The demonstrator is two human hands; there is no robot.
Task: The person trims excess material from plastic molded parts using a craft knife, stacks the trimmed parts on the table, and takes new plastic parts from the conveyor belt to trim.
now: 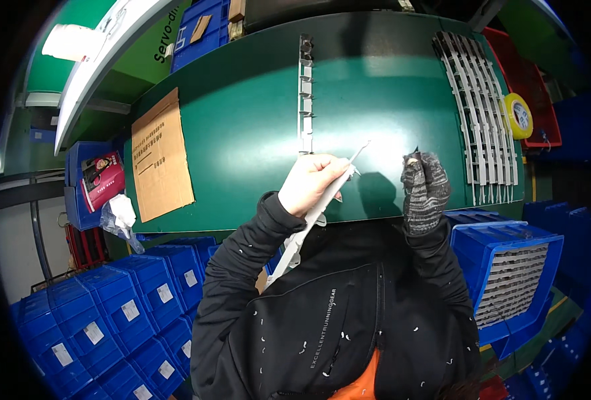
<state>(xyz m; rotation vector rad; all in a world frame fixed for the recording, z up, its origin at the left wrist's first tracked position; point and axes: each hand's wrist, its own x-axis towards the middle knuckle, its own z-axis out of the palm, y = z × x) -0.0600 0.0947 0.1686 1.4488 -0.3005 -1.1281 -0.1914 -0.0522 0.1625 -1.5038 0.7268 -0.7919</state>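
My bare left hand (314, 181) is closed around a long white plastic strip (314, 217). The strip slants from my torso up past my fingers, and its thin tip points to the far right. My right hand (426, 190), in a dark grey knitted glove, is held apart from the strip with its fingers bent together. A small dark point stands out at its fingertips; what it belongs to is too small to tell. Just beyond my left hand, a similar strip with clip-like parts (306, 100) lies lengthwise on the green table (242, 120).
Several white strips (479, 120) lie side by side at the table's right, beside a yellow tape roll (519, 116) and a red bin (541, 107). A cardboard sheet (162, 160) lies at left. A blue crate (509, 233) holds strips; blue bins (115, 287) stand lower left.
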